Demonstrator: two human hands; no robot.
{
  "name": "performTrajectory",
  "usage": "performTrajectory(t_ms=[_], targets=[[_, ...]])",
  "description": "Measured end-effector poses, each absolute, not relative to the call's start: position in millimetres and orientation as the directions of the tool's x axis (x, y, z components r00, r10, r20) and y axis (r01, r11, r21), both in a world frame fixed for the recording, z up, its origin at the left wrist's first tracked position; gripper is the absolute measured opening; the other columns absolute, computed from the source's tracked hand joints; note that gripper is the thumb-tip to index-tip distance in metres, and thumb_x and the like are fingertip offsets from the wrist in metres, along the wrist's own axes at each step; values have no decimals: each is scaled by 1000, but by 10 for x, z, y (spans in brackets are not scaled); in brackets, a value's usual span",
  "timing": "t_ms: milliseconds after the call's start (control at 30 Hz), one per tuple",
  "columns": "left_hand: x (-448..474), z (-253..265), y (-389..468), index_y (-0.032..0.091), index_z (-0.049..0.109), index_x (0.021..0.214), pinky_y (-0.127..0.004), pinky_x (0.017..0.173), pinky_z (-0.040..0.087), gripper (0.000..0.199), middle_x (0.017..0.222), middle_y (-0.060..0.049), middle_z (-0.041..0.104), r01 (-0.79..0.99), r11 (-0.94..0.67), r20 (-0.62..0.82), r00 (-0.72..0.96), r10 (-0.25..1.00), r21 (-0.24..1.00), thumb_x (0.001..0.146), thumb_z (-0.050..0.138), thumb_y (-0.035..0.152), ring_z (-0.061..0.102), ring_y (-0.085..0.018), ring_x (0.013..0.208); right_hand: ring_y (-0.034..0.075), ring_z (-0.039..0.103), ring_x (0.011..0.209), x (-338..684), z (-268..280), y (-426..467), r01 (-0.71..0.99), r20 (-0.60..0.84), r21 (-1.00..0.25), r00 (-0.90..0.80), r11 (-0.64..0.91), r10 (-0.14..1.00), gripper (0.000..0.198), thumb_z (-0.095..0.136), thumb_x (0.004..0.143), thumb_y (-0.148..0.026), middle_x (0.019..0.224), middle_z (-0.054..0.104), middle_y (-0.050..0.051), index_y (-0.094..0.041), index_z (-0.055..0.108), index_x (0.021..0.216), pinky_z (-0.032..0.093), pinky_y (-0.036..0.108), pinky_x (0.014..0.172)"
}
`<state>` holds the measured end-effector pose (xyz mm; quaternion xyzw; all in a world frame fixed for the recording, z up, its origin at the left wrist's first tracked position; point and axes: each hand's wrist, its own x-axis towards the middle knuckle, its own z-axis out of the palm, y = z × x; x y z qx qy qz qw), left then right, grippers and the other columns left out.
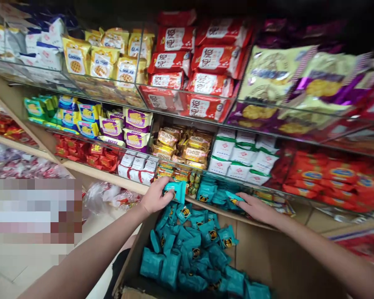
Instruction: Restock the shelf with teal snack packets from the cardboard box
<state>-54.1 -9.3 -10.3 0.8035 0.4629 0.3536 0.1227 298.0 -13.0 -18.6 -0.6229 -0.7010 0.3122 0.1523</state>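
Shop shelving (112, 176) w/ clear-front bins of snack packs fills the bg. L to R: left hand (156, 196) closed on a teal packet (176, 190), held just above the cardboard box (262, 257) of loose teal packets (190, 253). Right hand (256, 207) lies palm down, fingers spread, on another teal packet (233, 198) in the bottom shelf bin (216, 192), already approx half full of the same.
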Motion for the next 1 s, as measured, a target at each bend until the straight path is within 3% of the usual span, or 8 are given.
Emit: performTrajectory(t_ms=[67, 167, 300, 467, 600, 733, 900, 1000], targets=[[-544, -111, -93, 16, 51, 99, -32, 78, 47, 27, 93, -6, 60, 670, -558, 485, 322, 813, 490, 76, 40, 26, 57, -19, 87, 21, 60, 78, 2983, -5, -421, 660, -182, -749, -120, -58, 976, 34, 48, 74, -46, 91, 63, 4, -23, 57, 98, 49, 35, 73], [-543, -98, -98, 18, 51, 105, -35, 84, 45, 29, 102, -6, 59, 683, -599, 554, 332, 764, 417, 79, 40, 27, 56, -20, 95, 19, 61, 75, 2901, 273, -849, 159, -177, -971, 10, -177, 984, 32, 54, 73, -43, 92, 62, 4, -22, 52, 98, 50, 34, 69], [-456, 6, -214, 18, 54, 98, -34, 80, 47, 23, 88, -5, 60, 664, -648, 606, 354, 712, 373, 79, 43, 26, 56, -19, 85, 20, 62, 72, 2778, 491, -1354, -376, -234, -908, 88, -185, 968, 30, 63, 70, -35, 84, 64, 5, -19, 52, 93, 50, 31, 60], [-24, 107, -776, 18, 59, 85, -34, 81, 44, 21, 88, -5, 60, 415, -708, 558, 436, 706, 571, 71, 44, 19, 54, -19, 88, 12, 57, 63, 2655, 373, -1706, -575, -277, -804, 135, -152, 952, 28, 71, 64, -29, 77, 65, 2, -17, 56, 85, 47, 24, 57], [485, 7, -1333, 17, 56, 94, -27, 60, 43, 28, 62, 0, 55, 141, -234, 150, 444, 884, 962, 76, 41, 31, 52, -14, 61, 16, 61, 76, 2397, 170, -1854, -603, -248, -782, 70, -157, 966, 30, 72, 64, -32, 88, 66, 4, -19, 58, 86, 48, 31, 72], [776, -87, -1579, 16, 52, 103, -22, 50, 38, 44, 57, 2, 50, -15, 84, -68, 453, 889, 996, 77, 46, 52, 46, -11, 52, 18, 59, 84, 2192, 13, -1988, -514, -186, -847, 52, -133, 981, 31, 68, 67, -39, 94, 64, 4, -20, 58, 90, 46, 33, 77], [702, 21, -1556, 17, 55, 83, -24, 66, 42, 23, 75, 0, 58, 157, -167, 59, 532, 845, 973, 77, 52, 39, 52, -13, 70, 20, 56, 93, 2337, -19, -2017, -91, -35, -995, 27, -32, 999, 48, 66, 67, -38, 112, 57, 6, -23, 51, 110, 44, 34, 80], [637, 99, -1541, 18, 56, 82, -24, 66, 41, 17, 76, 0, 60, 358, -426, 108, 647, 755, 831, 80, 49, 33, 54, -14, 72, 22, 53, 99, 2466, 51, -1985, 305, 78, -948, -63, 93, 995, 50, 64, 69, -32, 110, 57, 7, -24, 50, 117, 41, 35, 84]])
